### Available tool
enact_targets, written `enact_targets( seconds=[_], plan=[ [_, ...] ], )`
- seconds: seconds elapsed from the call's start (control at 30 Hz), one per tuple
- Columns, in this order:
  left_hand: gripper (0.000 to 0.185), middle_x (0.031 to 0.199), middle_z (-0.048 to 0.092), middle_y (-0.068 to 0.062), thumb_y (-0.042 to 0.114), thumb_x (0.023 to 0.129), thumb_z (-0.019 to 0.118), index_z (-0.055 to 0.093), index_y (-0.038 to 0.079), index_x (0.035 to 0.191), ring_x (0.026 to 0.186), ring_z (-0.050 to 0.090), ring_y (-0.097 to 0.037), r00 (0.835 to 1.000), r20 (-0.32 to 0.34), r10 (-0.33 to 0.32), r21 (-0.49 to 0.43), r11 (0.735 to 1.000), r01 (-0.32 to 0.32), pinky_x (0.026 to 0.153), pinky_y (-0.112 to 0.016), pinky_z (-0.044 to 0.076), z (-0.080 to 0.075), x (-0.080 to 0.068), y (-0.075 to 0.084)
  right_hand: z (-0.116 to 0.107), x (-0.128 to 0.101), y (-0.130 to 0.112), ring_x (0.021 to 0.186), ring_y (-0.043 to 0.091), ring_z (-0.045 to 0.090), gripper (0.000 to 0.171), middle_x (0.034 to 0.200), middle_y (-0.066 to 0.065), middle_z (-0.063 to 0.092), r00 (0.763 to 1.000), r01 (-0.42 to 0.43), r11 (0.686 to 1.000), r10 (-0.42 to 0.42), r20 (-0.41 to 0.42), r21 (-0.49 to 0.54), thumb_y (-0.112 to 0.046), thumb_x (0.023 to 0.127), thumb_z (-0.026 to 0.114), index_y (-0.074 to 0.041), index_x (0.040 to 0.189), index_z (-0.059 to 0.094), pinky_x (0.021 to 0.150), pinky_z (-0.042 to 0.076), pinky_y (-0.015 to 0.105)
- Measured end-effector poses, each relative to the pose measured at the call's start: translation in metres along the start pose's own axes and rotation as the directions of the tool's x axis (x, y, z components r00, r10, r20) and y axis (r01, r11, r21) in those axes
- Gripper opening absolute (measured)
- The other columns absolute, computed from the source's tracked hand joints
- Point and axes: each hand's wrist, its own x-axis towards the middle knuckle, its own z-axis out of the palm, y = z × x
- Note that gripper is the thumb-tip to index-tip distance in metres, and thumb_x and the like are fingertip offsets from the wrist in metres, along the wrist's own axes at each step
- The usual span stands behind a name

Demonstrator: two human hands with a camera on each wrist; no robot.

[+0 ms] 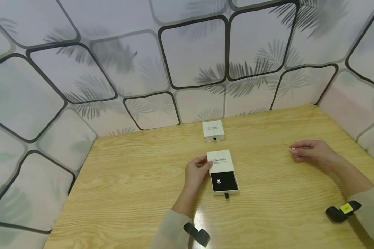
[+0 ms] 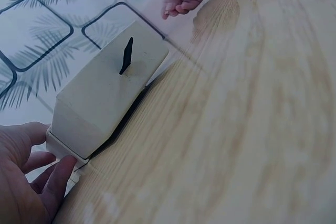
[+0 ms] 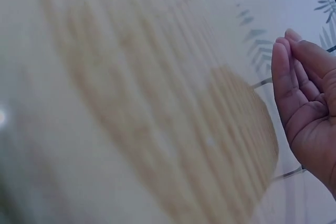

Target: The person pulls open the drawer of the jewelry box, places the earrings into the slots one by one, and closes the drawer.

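Observation:
A white drawer-style gift box [image 1: 219,161] lies on the table with its drawer pulled out toward me. Inside, the black lining [image 1: 225,186] bears a small silvery piece of jewellery [image 1: 218,181], too small to make out fully. My left hand [image 1: 195,173] grips the box's sleeve at its left side, thumb on the top; the left wrist view shows the fingers at the sleeve's edge. Off to the right, my right hand [image 1: 314,154] pinches a tiny white object [image 1: 293,148] between thumb and fingertips. Its kind cannot be made out, and the right wrist view hides it.
A second white gift box [image 1: 213,130], closed, stands behind the first, near the back wall. The wooden table [image 1: 137,180] runs up to patterned fabric walls [image 1: 193,52] at the back and sides. A black ribbon tab [image 1: 226,195] sticks out from the open drawer.

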Motion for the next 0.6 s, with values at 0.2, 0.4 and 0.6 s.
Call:
enact_targets(
  seconds=[0.2,0.4,0.6],
  plan=[
    [0.034,0.104,0.067,-0.011,0.012,0.081,0.074,0.068,0.002,0.113,0.081,0.061,-0.012,1.0,0.002,-0.005,-0.002,1.0,0.005,0.06,-0.025,0.058,0.0,0.0,0.001,0.007,0.0,-0.004,0.076,0.01,0.068,0.027,0.091,0.0,0.073,0.997,0.061,0.984,-0.067,-0.035,-0.166,0.009,0.09,0.055,-0.01,0.097,0.073,0.066,0.059,0.024],
    [0.034,0.104,0.067,-0.012,0.011,0.081,0.073,0.067,0.001,0.113,0.08,0.061,-0.012,1.0,0.001,-0.002,-0.004,1.0,0.002,0.06,-0.025,0.058,-0.001,0.0,0.001,0.014,0.0,-0.008,0.073,0.004,0.063,0.022,0.087,-0.009,0.071,0.988,0.076,0.899,-0.125,-0.087,-0.43,0.0,0.09,0.06,-0.015,0.099,0.073,0.064,0.055,0.019],
    [0.034,0.104,0.067,-0.011,0.012,0.081,0.074,0.068,0.001,0.113,0.08,0.061,-0.012,1.0,0.008,0.005,-0.01,1.0,-0.005,0.06,-0.025,0.058,0.0,0.0,0.001,0.017,-0.001,-0.01,0.072,0.006,0.06,0.016,0.084,-0.008,0.069,0.989,0.066,0.809,-0.132,-0.071,-0.584,-0.006,0.09,0.062,-0.006,0.104,0.07,0.06,0.053,0.021]
  ],
)
